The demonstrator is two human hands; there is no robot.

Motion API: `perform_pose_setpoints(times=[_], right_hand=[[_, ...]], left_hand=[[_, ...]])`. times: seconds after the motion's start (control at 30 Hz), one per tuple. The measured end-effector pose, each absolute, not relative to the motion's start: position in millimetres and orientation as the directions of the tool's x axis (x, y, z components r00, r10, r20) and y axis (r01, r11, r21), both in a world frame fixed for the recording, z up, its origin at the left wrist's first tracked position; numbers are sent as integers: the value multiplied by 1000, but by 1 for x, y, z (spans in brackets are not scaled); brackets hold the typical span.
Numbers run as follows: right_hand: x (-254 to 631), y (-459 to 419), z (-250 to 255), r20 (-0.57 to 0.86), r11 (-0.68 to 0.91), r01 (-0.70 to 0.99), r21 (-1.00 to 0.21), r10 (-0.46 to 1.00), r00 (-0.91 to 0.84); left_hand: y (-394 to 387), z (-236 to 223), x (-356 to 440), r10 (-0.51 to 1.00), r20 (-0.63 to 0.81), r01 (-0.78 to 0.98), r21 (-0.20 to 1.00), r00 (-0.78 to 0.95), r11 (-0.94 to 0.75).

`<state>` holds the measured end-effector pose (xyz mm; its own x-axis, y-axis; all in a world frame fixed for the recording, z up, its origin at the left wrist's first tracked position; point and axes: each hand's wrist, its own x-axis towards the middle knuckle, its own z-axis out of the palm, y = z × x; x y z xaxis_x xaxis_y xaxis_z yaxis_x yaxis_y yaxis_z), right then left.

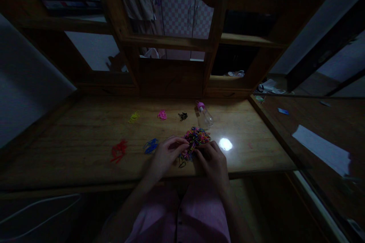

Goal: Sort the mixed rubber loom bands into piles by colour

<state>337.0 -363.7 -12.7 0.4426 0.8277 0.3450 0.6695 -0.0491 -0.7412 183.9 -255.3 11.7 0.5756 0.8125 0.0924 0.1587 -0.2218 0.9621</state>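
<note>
A many-coloured heap of bands (199,135) on the wooden surface (85,129)

From where I stand, a white cord (42,200) shows at the far left, below the front edge. On the surface, the first thing along is a loose red pile (118,151), lying near the front. A small yellow pile (134,117) sits farther back and a little to its right. Next comes a blue pile (151,145), near the front again, then a pink pile (162,115) in the back row.

The left hand (167,154) reaches in just beside the blue, thumb and forefinger drawn together at the heap's left side; I cannot tell whether a band is caught between them. Behind it lies a little black pile (183,116). The mixed heap spreads between the two hands, one dark loop (182,164) lying at its front edge. A clear bottle with a pink top (205,116) lies behind the heap.

The right hand (215,159) has its fingers bent at the heap's right side; whether they grip anything is hidden from me. Beyond it a white glare (226,144) shines on the wood. Farther right are a small blue card (283,111) and a white sheet (322,149).
</note>
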Motion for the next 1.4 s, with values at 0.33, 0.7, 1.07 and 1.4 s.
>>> perform_pose_setpoints(times=[0.33,0.7,1.07,1.4], right_hand=[[341,-361,-5,280,-53,529,-847,801,529],[343,-374,-6,297,-69,698,-713,872,390],[348,-376,-10,274,-92,700,-708,878,393],[351,-378,-5,275,-166,705,-689,840,467]], left_hand=[[-258,-1,174,843,22,114,989,537,-98],[-262,-17,164,912,-64,100,995,404,26],[-265,-17,162,890,-51,103,995,454,5],[-264,-18,162,884,-10,115,992,468,-51]])
